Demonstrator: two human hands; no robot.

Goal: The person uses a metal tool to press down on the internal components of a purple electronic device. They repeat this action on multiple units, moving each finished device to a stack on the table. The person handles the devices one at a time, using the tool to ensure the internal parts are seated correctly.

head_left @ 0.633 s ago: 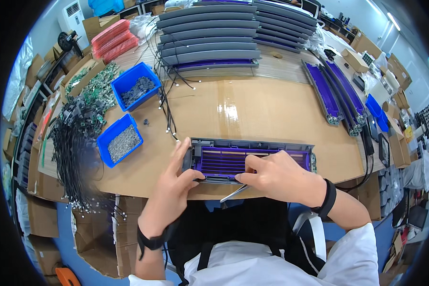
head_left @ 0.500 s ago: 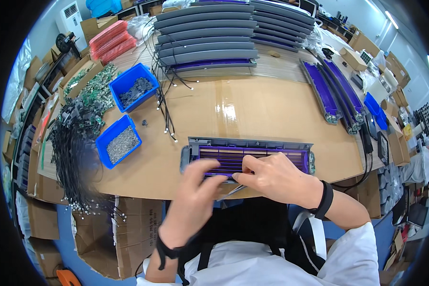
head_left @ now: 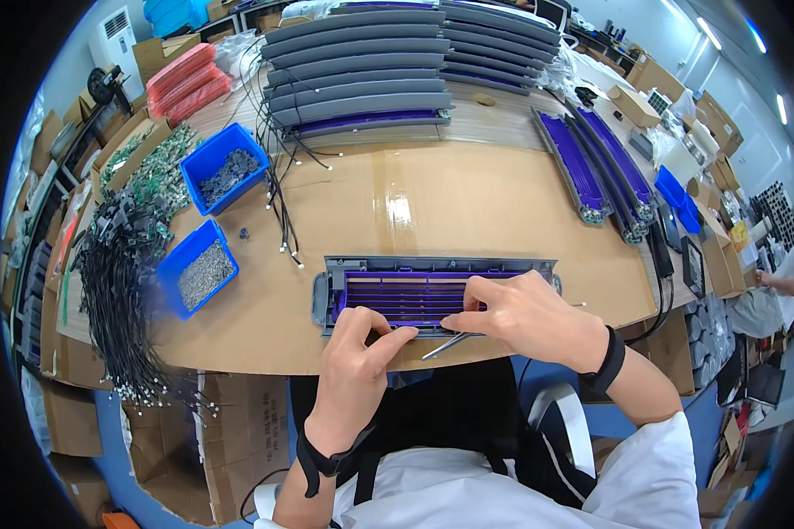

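Note:
In front of me on the cardboard lies a long grey vent panel [head_left: 395, 263] with a purple slatted insert. My left hand [head_left: 353, 361] is at its near edge on the left, thumb and fingers bent together; what they pinch, if anything, is hidden. My right hand [head_left: 534, 319] rests over the panel's right half, thumb and forefinger closed at the near edge. Slim metal tweezers [head_left: 444, 346] stick out below the right hand, their other end covered by it. A thin lead's white tip [head_left: 582, 304] shows beyond the panel's right end.
Two blue bins [head_left: 229, 275] of small parts stand left, beside a bundle of black cables [head_left: 119, 291]. Grey panels [head_left: 357, 66] are stacked at the back; several purple-lined ones [head_left: 573, 159] lie at right. Loose cables [head_left: 282, 207] trail near the bins.
My left hand, blurred and raised over the panel before, has come down to its near edge with fingers closer together. The tweezers show more clearly. The whole view has shifted slightly.

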